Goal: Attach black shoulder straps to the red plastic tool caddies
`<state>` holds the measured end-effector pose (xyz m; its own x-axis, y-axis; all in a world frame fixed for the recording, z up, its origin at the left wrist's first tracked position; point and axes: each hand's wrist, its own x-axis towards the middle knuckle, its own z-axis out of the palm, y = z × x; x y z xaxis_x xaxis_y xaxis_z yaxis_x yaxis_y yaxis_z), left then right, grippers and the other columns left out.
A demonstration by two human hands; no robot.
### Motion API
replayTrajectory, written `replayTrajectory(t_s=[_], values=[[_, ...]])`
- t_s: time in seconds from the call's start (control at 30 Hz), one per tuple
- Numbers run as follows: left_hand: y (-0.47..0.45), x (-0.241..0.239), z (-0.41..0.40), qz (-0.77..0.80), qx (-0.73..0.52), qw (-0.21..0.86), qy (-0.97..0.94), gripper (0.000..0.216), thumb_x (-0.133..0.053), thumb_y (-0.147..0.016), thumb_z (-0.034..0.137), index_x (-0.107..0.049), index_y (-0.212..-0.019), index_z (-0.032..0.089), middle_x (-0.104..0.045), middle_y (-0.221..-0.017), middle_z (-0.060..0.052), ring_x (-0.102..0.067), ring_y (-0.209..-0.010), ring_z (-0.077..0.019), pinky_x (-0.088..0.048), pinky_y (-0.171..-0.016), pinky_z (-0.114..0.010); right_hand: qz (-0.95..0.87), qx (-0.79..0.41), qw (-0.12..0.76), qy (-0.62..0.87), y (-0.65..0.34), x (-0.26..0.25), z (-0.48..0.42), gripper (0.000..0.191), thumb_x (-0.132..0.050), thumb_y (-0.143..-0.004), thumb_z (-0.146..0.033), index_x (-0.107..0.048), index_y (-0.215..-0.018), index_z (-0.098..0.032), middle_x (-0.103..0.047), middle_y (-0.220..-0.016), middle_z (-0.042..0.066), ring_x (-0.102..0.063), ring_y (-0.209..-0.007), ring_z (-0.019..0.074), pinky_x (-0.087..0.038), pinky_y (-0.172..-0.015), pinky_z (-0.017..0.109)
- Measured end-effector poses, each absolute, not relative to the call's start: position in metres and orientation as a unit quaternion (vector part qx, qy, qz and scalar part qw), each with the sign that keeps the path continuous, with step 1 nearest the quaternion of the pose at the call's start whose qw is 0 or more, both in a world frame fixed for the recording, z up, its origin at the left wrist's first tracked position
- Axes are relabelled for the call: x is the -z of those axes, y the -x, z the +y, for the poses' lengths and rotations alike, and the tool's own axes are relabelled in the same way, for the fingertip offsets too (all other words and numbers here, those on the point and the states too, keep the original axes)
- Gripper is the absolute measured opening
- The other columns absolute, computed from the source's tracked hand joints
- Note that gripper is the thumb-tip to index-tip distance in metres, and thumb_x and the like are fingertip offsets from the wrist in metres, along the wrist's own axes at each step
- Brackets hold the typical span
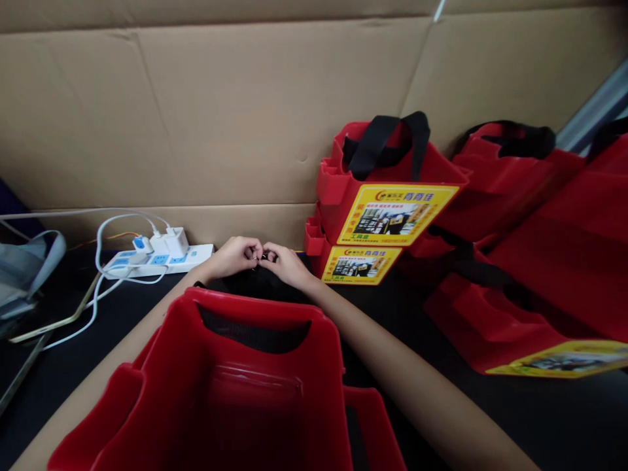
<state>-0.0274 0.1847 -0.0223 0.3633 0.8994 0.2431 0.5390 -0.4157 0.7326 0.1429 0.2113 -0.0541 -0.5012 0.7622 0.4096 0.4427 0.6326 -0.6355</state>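
A red plastic tool box [255, 386] stands close in front of me, its inside facing up and a slot cut through its far wall. Past that wall, my left hand [237, 256] and my right hand [284, 263] meet, fingertips pinched together. Between them is a small shiny metal piece [265, 256], too small to make out clearly. Black fabric [260, 282], perhaps a strap, lies just under both hands and behind the box. My forearms reach around the box's two sides.
Stacked red tool boxes [338, 209] with yellow labels and black strap handles stand to the right; more red boxes [515, 261] lie beyond. A white power strip [196, 254] with plugs and cables is at left. Cardboard [220, 118] walls the back of the black table [392, 340].
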Motion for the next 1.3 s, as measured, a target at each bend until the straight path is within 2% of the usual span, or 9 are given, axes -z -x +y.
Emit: replayTrajectory(t_s=[0.2, 0.33, 0.53, 0.67, 0.83, 0.93, 1.1, 1.2, 1.3], values=[[0.032, 0.018, 0.187, 0.471, -0.336, 0.322, -0.75, 0.01, -0.061, -0.067, 0.018, -0.059, -0.077, 0.015, -0.062, -0.067, 0.001, -0.057, -0.063, -0.0099, -0.045, -0.059, -0.021, -0.822, -0.258, 0.396, 0.318, -0.139, 0.061, 0.216, 0.014, -0.058, -0.075, -0.026, -0.05, -0.068, -0.017, -0.053, -0.069, -0.002, -0.049, -0.068, 0.0112, -0.036, -0.066, 0.022], [0.039, 0.018, 0.187, 0.49, -0.326, 0.37, -0.719, 0.013, -0.058, -0.071, 0.024, -0.062, -0.079, 0.013, -0.063, -0.065, -0.002, -0.059, -0.059, -0.0117, -0.045, -0.05, -0.02, -0.813, -0.273, 0.409, 0.311, -0.133, 0.065, 0.21, 0.017, -0.054, -0.077, -0.029, -0.047, -0.067, -0.018, -0.054, -0.065, -0.002, -0.049, -0.063, 0.0109, -0.036, -0.061, 0.022], [0.047, 0.018, 0.183, 0.5, -0.309, 0.434, -0.683, 0.028, -0.068, -0.066, 0.029, -0.067, -0.091, 0.016, -0.067, -0.073, -0.005, -0.061, -0.062, -0.0121, -0.044, -0.047, -0.018, -0.788, -0.268, 0.439, 0.338, -0.133, 0.063, 0.204, 0.015, -0.051, -0.075, -0.028, -0.044, -0.067, -0.019, -0.048, -0.058, -0.004, -0.043, -0.055, 0.0103, -0.031, -0.055, 0.022], [0.044, 0.02, 0.186, 0.505, -0.323, 0.45, -0.662, 0.028, -0.068, -0.068, 0.033, -0.067, -0.091, 0.018, -0.067, -0.073, -0.004, -0.06, -0.062, -0.0117, -0.041, -0.045, -0.017, -0.78, -0.283, 0.453, 0.325, -0.137, 0.061, 0.207, 0.015, -0.051, -0.075, -0.03, -0.042, -0.071, -0.019, -0.047, -0.057, -0.006, -0.042, -0.054, 0.0095, -0.031, -0.056, 0.022], [0.044, 0.021, 0.188, 0.509, -0.351, 0.449, -0.645, 0.022, -0.069, -0.066, 0.027, -0.067, -0.085, 0.017, -0.063, -0.067, -0.002, -0.056, -0.058, -0.0098, -0.037, -0.044, -0.016, -0.783, -0.326, 0.447, 0.283, -0.136, 0.063, 0.208, 0.019, -0.051, -0.079, -0.035, -0.045, -0.09, -0.02, -0.038, -0.053, -0.009, -0.035, -0.049, 0.0083, -0.029, -0.054, 0.02], [0.045, 0.02, 0.186, 0.517, -0.368, 0.437, -0.637, 0.023, -0.066, -0.067, 0.022, -0.067, -0.089, 0.017, -0.056, -0.058, 0.001, -0.049, -0.049, -0.0076, -0.034, -0.042, -0.016, -0.789, -0.356, 0.437, 0.246, -0.135, 0.062, 0.208, 0.021, -0.05, -0.081, -0.034, -0.048, -0.098, -0.021, -0.037, -0.055, -0.009, -0.036, -0.051, 0.0085, -0.031, -0.055, 0.02], [0.043, 0.017, 0.186, 0.551, -0.432, 0.377, -0.606, 0.018, -0.059, -0.07, 0.023, -0.065, -0.086, 0.015, -0.044, -0.05, 0.005, -0.04, -0.043, -0.0056, -0.031, -0.042, -0.016, -0.78, -0.411, 0.434, 0.184, -0.132, 0.057, 0.205, 0.021, -0.049, -0.082, -0.028, -0.049, -0.103, -0.02, -0.052, -0.075, -0.003, -0.051, -0.071, 0.0104, -0.04, -0.07, 0.024], [0.045, 0.016, 0.191, 0.573, -0.486, 0.316, -0.579, 0.018, -0.057, -0.07, 0.022, -0.063, -0.084, 0.015, -0.05, -0.056, 0.003, -0.041, -0.045, -0.0063, -0.031, -0.043, -0.017, -0.771, -0.442, 0.43, 0.161, -0.131, 0.053, 0.2, 0.018, -0.049, -0.082, -0.026, -0.052, -0.098, -0.019, -0.057, -0.091, 0.002, -0.055, -0.088, 0.0129, -0.04, -0.084, 0.028], [0.055, 0.013, 0.196, 0.597, -0.542, 0.231, -0.545, 0.016, -0.056, -0.068, 0.02, -0.061, -0.082, 0.015, -0.059, -0.07, -0.001, -0.05, -0.057, -0.0097, -0.038, -0.051, -0.019, -0.765, -0.469, 0.417, 0.144, -0.132, 0.048, 0.195, 0.013, -0.051, -0.082, -0.027, -0.057, -0.087, -0.017, -0.059, -0.09, 0.003, -0.055, -0.09, 0.0138, -0.039, -0.088, 0.03]])
